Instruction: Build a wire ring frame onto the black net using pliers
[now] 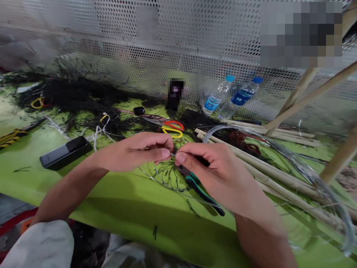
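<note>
Over the middle of the green table, my left hand (142,149) and my right hand (214,167) meet almost fingertip to fingertip. Both are closed in a pinch on a thin wire (172,154), of which only a short bit shows between them. Below my fingers, a loose tangle of thin silvery wire and dark strands (167,176) curves over the tabletop. Pliers with green and black handles (205,193) lie partly hidden under my right hand. Just beyond my hands rest scissors with red and yellow handles (173,128).
A black box-shaped device (66,152) with a white cable lies left. Dark strands (80,93) heap along the perforated metal wall (111,48). Two water bottles (216,96) lean there. Wooden poles (267,176) and a coil of clear wire (301,167) cover the right side.
</note>
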{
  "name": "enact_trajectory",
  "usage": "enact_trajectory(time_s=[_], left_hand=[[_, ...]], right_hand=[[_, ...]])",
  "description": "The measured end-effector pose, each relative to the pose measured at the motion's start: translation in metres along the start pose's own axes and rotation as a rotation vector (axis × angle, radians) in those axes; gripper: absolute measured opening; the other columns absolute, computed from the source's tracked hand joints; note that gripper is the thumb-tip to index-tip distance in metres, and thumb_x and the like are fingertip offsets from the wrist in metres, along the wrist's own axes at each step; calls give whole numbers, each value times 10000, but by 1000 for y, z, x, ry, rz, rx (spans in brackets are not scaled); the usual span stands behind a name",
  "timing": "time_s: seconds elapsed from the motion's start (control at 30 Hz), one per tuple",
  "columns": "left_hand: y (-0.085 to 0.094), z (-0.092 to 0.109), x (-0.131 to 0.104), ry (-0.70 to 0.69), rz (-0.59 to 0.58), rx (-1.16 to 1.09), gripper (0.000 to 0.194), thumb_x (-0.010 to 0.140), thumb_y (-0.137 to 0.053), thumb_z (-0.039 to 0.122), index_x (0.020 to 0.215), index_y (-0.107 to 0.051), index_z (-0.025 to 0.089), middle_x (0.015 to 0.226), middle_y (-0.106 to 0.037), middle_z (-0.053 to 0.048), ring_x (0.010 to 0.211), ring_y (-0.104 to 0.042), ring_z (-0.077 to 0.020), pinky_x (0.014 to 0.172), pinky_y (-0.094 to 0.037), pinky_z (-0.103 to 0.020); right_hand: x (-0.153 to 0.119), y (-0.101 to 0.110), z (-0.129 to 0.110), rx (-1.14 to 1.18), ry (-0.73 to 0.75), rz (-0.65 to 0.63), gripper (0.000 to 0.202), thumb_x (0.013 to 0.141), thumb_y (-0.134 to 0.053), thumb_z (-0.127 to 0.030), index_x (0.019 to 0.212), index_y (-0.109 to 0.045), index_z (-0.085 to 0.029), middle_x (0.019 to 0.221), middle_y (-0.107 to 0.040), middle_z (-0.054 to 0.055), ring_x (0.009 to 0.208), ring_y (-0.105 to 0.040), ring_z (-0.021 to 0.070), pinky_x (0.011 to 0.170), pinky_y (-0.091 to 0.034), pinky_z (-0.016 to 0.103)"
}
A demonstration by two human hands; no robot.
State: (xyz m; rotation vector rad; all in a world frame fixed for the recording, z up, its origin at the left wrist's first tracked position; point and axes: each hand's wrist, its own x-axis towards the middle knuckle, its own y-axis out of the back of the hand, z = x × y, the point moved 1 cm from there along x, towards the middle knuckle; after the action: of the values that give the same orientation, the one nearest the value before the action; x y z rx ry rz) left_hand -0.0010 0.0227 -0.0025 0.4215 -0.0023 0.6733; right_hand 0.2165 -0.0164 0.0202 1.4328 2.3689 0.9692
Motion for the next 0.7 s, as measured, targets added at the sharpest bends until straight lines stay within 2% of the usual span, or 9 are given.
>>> enact_trajectory(time_s=[0.1, 0.17, 0.23, 0.3, 0.37, 0.43, 0.53, 0.7], left_hand=[[0, 0, 0, -28, 55, -6, 217, 1051, -574, 326, 906, -628, 174, 755, -567, 29, 665, -498, -90, 588, -405, -201], [0, 0, 0, -103, 74, 115, 156, 1031, -609, 285, 927, -660, 180, 772, -629, 21, 677, -552, -94, 607, -439, -204], [2, 0, 0, -267, 134, 336, 77, 1001, -652, 231, 943, -677, 186, 824, -696, 4, 728, -629, -103, 670, -493, -215], [2, -1, -2, -492, 257, 622, 18, 981, -683, 192, 969, -693, 201, 908, -757, -16, 791, -697, -117, 742, -536, -238], [2, -1, -5, -688, 359, 885, 60, 983, -684, 187, 1008, -714, 233, 1008, -797, -20, 823, -737, -129, 753, -567, -262], [1, -1, -9, -816, 389, 1067, 104, 985, -681, 189, 1038, -733, 262, 1105, -809, -11, 844, -761, -138, 736, -595, -280], [-2, 0, -14, -901, 382, 1187, 127, 975, -677, 151, 1036, -753, 232, 1155, -808, -37, 895, -783, -153, 737, -633, -285], [-1, 1, -16, -896, 377, 1214, 163, 969, -665, 120, 1055, -767, 215, 1141, -810, -53, 929, -795, -171, 754, -666, -281]], right_hand=[[-1, 1, -1, 8, -8, -2, 325, 1041, -546, -251, 729, -607, -181, 614, -369, -56, 566, -288, 94, 490, -237, 247], [-2, 1, -1, 20, -3, -10, 322, 1038, -549, -238, 733, -630, -178, 605, -350, -60, 554, -268, 92, 484, -227, 249], [-2, 0, -2, 34, -1, -15, 337, 1039, -548, -235, 719, -632, -174, 601, -326, -63, 548, -250, 89, 478, -214, 252], [-3, 0, -2, 45, -5, -22, 364, 1044, -540, -247, 694, -608, -172, 602, -322, -62, 552, -254, 86, 477, -211, 254], [-3, 1, -2, 67, -5, -41, 369, 1044, -538, -254, 686, -588, -175, 607, -334, -61, 556, -271, 85, 477, -218, 250], [-3, 2, -2, 89, -5, -56, 371, 1043, -541, -255, 680, -570, -180, 613, -340, -60, 560, -281, 83, 477, -224, 245], [-2, 4, -2, 104, -7, -67, 375, 1044, -539, -253, 678, -570, -179, 617, -334, -61, 558, -269, 82, 476, -228, 240], [0, 4, 2, 129, -27, -83, 385, 1045, -576, -349, 704, -609, -172, 615, -371, -58, 568, -288, 87, 478, -241, 235]])
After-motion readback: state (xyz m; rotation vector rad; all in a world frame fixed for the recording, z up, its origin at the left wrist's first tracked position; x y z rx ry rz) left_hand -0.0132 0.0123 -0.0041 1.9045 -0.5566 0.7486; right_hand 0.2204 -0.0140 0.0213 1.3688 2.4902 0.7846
